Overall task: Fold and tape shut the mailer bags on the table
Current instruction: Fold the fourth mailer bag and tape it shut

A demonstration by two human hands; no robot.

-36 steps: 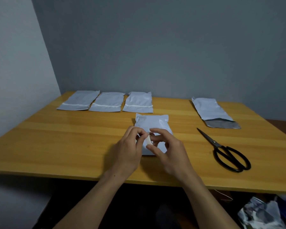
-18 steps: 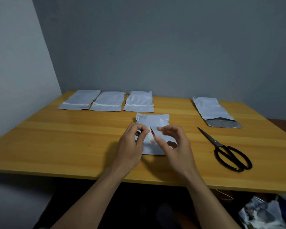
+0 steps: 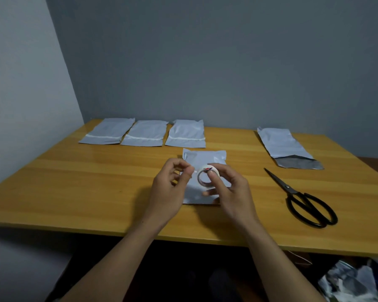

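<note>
Your right hand (image 3: 231, 192) gripped the roll (image 3: 204, 178) while your left hand (image 3: 172, 188) pinched thumb to forefinger just beside it.

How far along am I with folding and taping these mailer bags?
Done: three bags at the back left lie folded, each with a white tape strip. In hand: the right hand holds the tape roll over a fourth bag, and the left hand seems to pinch the tape's end. Left: taping that bag, then the unfolded bag at the right, its flap open.
</note>
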